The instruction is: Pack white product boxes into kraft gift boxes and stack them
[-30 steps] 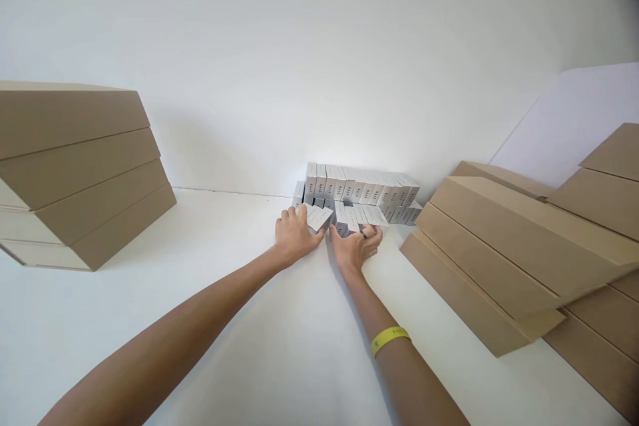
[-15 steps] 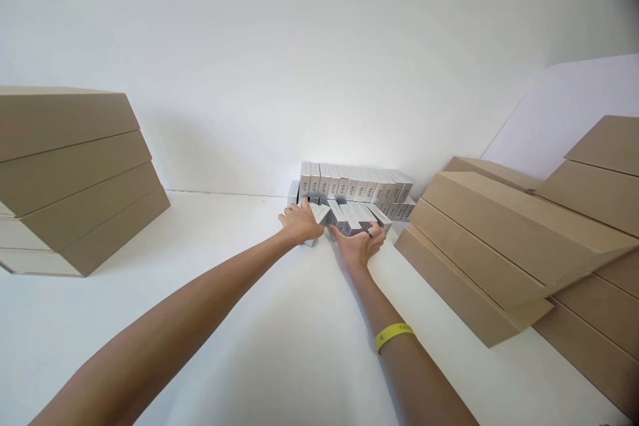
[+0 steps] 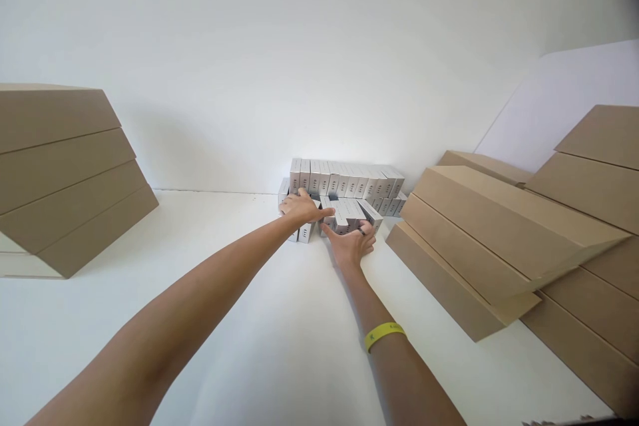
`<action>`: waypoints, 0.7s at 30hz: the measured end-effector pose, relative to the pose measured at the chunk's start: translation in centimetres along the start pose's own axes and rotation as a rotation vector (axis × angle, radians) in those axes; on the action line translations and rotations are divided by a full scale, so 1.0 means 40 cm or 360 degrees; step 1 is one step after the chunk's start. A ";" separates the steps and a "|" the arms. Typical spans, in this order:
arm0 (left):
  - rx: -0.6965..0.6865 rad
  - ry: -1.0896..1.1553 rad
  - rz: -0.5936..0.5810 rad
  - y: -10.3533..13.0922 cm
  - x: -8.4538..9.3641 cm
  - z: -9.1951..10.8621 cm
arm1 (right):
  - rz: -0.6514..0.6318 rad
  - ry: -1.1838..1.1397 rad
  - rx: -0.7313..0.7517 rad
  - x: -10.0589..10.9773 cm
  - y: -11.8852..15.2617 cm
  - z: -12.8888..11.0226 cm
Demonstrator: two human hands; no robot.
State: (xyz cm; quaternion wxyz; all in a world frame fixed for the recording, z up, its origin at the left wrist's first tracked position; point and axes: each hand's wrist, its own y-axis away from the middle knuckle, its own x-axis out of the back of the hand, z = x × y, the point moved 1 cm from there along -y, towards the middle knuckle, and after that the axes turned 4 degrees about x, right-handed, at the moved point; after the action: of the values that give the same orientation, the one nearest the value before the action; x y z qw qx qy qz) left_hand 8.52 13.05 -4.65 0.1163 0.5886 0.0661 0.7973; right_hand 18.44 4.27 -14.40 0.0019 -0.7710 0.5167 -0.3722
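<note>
1. Step in hand, by judgement: handling a front row of small white cartons (image 3: 348, 208); the row sits on the white tabletop (image 3: 219, 233), just in front of a rear block of white cartons (image 3: 344, 178) set near the wall (image 3: 299, 66).
2. Right hand (image 3: 348, 244): closed around part of the front row, thumb at the left end, fingers at the right; a tilted carton (image 3: 370, 211) leans out of line beside those fingers.
3. Left hand (image 3: 301, 208): laid over the cartons at the left, thumb reaching toward the right thumb; whether it grips or only presses cannot be told, as the hand covers the contact.
4. Next move, by judgement: it calls for even side pressure, so that the tilted carton does not slip; the row ends need support, since the carton tops stand uneven.
5. Edges and room: the rear block limits travel toward the wall; the right brown boxes (image 3: 499, 233) come near the right hand and narrow that side; the left brown boxes (image 3: 74, 176) stand well apart from the left hand; the widest working room lies leftward and toward the person, between and beside the forearms.
</note>
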 end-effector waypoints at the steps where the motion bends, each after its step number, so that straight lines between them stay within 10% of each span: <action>1: 0.0029 0.0007 -0.0007 -0.007 -0.002 0.006 | 0.0012 -0.0007 -0.0008 -0.001 0.000 0.002; 21: 0.0112 -0.0066 -0.0189 -0.021 0.020 0.028 | -0.0059 -0.0240 0.0251 0.054 -0.011 0.033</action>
State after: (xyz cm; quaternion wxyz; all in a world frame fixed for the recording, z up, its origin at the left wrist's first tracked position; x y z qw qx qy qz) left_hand 9.48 14.04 -3.79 0.1438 0.6039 0.1264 0.7737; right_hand 19.95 2.24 -13.96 0.0946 -0.8037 0.4700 -0.3525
